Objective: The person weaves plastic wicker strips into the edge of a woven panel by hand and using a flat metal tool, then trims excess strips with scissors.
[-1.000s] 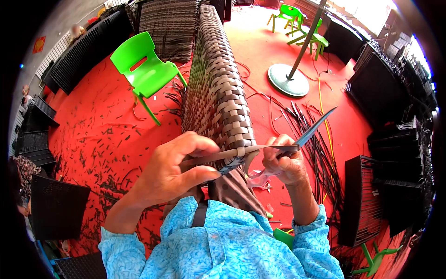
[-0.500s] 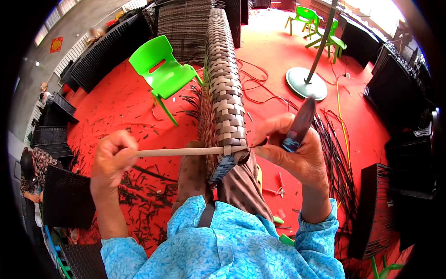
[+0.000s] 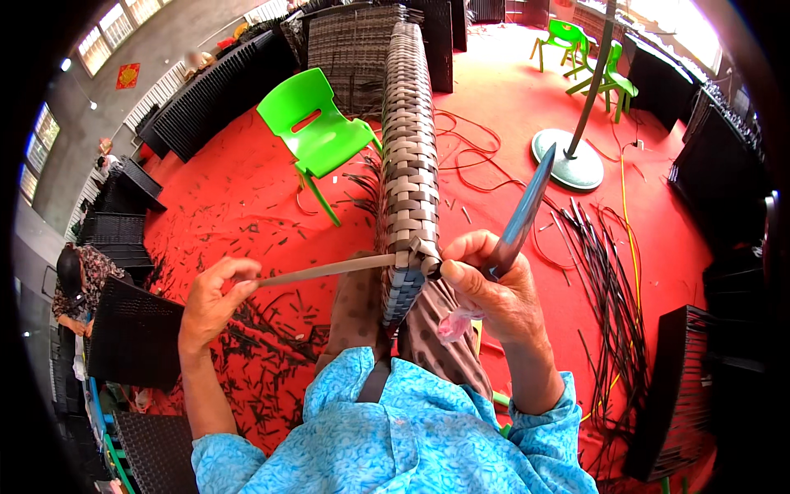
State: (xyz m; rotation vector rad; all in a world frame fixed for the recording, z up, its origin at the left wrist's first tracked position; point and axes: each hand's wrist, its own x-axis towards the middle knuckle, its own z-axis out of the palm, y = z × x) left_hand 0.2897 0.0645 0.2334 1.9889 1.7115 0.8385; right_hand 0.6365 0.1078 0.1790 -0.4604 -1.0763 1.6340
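Observation:
A narrow woven wicker panel [image 3: 410,148] in brown and grey stands upright between my knees, running away from me. From its near end a flat beige-grey plastic strip [image 3: 329,268] stretches left to my left hand [image 3: 216,305], whose thumb and forefinger close at the strip's end. At the panel's near top corner, my right hand [image 3: 504,300] grips a knife [image 3: 527,214], the blade pointing up and away. The right thumb and forefinger are beside the folded strip at that corner. Below this hand hangs a crumpled pinkish translucent scrap [image 3: 458,324].
A green plastic chair [image 3: 317,128] stands ahead on the left. A pole's round base [image 3: 568,160] is ahead right. Dark strips [image 3: 605,296] lie bundled on the red floor, with cables and scattered offcuts. At the left edge a person [image 3: 86,284] works beside black woven panels.
My view has shifted, so the scene sits further right and lower. The knife blade has tilted in my right hand, and the strip now slopes down toward my left hand.

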